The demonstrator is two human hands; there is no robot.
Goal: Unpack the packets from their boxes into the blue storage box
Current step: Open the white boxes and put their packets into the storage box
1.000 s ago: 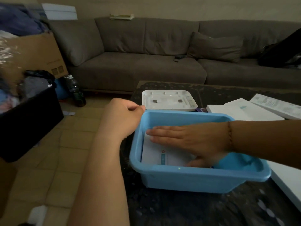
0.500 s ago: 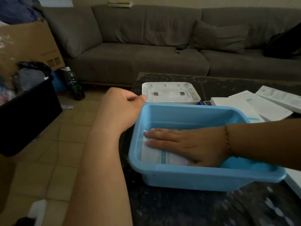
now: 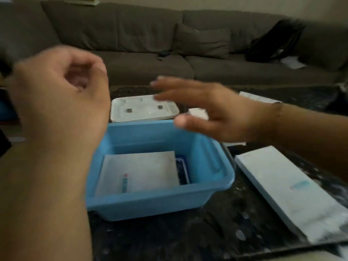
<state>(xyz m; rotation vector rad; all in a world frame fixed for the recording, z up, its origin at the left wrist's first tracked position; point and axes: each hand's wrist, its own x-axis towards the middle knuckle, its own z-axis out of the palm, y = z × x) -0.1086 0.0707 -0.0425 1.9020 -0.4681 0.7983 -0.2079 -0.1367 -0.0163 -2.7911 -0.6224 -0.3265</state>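
The blue storage box (image 3: 205, 157) stands on the dark table in the middle of the view. A flat white packet (image 3: 139, 172) lies on its floor, with a dark blue item (image 3: 182, 171) beside it on the right. My left hand (image 3: 62, 95) hovers above the box's left rim, fingers loosely curled, holding nothing. My right hand (image 3: 212, 110) hangs above the box's far right corner, fingers spread and empty. A long white packet (image 3: 288, 191) lies on the table to the right of the box.
A white lid (image 3: 144, 108) lies upside down just behind the blue box. More white boxes (image 3: 256, 97) sit behind my right hand. A grey sofa (image 3: 143, 49) runs along the back, with a black bag (image 3: 271, 44) on it.
My right hand has lifted out of the blue box, leaving the white packet on its floor. My left hand has let go of the box's rim and risen.
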